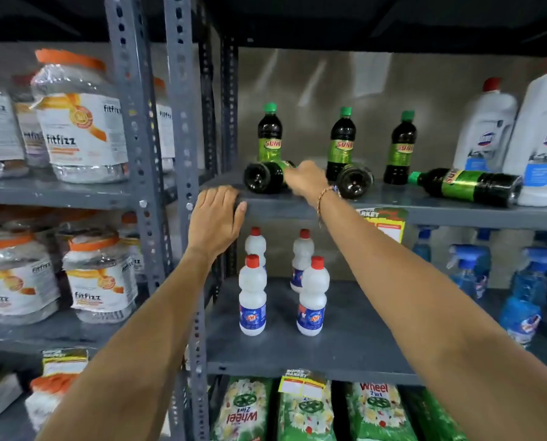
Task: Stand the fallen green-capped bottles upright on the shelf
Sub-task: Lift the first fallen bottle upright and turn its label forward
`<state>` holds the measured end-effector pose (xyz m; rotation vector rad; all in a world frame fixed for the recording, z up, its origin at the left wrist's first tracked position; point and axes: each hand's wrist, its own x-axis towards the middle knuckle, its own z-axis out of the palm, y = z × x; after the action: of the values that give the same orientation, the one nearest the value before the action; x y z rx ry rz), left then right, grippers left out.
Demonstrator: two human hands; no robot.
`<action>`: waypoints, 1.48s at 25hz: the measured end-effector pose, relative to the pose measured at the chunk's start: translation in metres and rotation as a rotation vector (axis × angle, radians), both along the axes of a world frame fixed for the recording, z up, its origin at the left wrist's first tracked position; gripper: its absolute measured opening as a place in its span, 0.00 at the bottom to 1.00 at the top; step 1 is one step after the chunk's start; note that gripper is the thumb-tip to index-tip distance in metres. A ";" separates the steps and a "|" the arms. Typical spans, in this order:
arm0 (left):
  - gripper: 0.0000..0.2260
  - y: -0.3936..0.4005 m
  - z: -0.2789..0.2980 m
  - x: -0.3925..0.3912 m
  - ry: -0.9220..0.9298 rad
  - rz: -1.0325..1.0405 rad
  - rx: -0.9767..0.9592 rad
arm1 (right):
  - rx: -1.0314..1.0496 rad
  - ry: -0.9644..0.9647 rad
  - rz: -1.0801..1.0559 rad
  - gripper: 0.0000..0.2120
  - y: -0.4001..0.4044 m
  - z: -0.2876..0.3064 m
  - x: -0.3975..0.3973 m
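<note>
Three dark green-capped bottles stand upright at the back of the grey shelf (pixel 425 211): the left one (pixel 270 132), the middle one (pixel 342 138), the right one (pixel 402 148). Three more lie on their sides. The left fallen bottle (pixel 262 177) points its base at me, and my right hand (pixel 305 179) is wrapped around its body. A second fallen bottle (pixel 355 181) lies just right of that hand. The third fallen bottle (pixel 466 186) lies sideways with its cap to the left. My left hand (pixel 218 218) rests on the shelf's front edge, holding no bottle.
Large white red-capped jugs (pixel 488 128) stand at the shelf's right end, touching the third fallen bottle. Small white red-capped bottles (pixel 252 297) and blue spray bottles (pixel 469 272) fill the shelf below. Orange-lidded jars (pixel 81 122) sit left of the perforated upright post (pixel 183 122).
</note>
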<state>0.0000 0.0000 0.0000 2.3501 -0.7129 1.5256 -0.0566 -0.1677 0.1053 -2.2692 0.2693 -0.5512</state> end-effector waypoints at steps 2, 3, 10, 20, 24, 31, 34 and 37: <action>0.17 0.001 0.000 0.001 -0.049 0.061 0.000 | 0.071 0.018 -0.014 0.25 0.007 0.005 0.013; 0.17 0.000 -0.002 0.001 -0.085 0.077 -0.007 | 0.087 0.047 -0.016 0.31 0.010 0.008 0.019; 0.18 0.002 -0.005 0.004 -0.073 0.042 -0.001 | 0.075 0.186 -0.058 0.29 0.026 0.022 0.040; 0.18 0.005 -0.006 0.005 -0.039 0.035 -0.005 | -0.270 0.341 -0.009 0.30 0.036 0.054 0.004; 0.18 0.005 -0.005 0.004 -0.035 0.027 -0.003 | -0.187 0.262 -0.030 0.19 0.030 0.051 0.000; 0.19 0.006 -0.004 0.004 -0.045 0.029 -0.014 | 0.247 0.287 0.091 0.18 0.029 0.040 0.002; 0.20 0.005 -0.004 0.003 -0.049 0.031 -0.015 | 0.174 0.312 0.131 0.15 0.047 0.044 0.001; 0.21 0.003 -0.003 0.003 -0.053 0.021 -0.031 | 0.120 0.262 0.104 0.16 0.060 0.046 0.006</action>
<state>0.0031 0.0032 -0.0032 2.3101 -0.6742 1.6011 -0.0507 -0.1075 0.1513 -2.2219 0.3027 -0.1778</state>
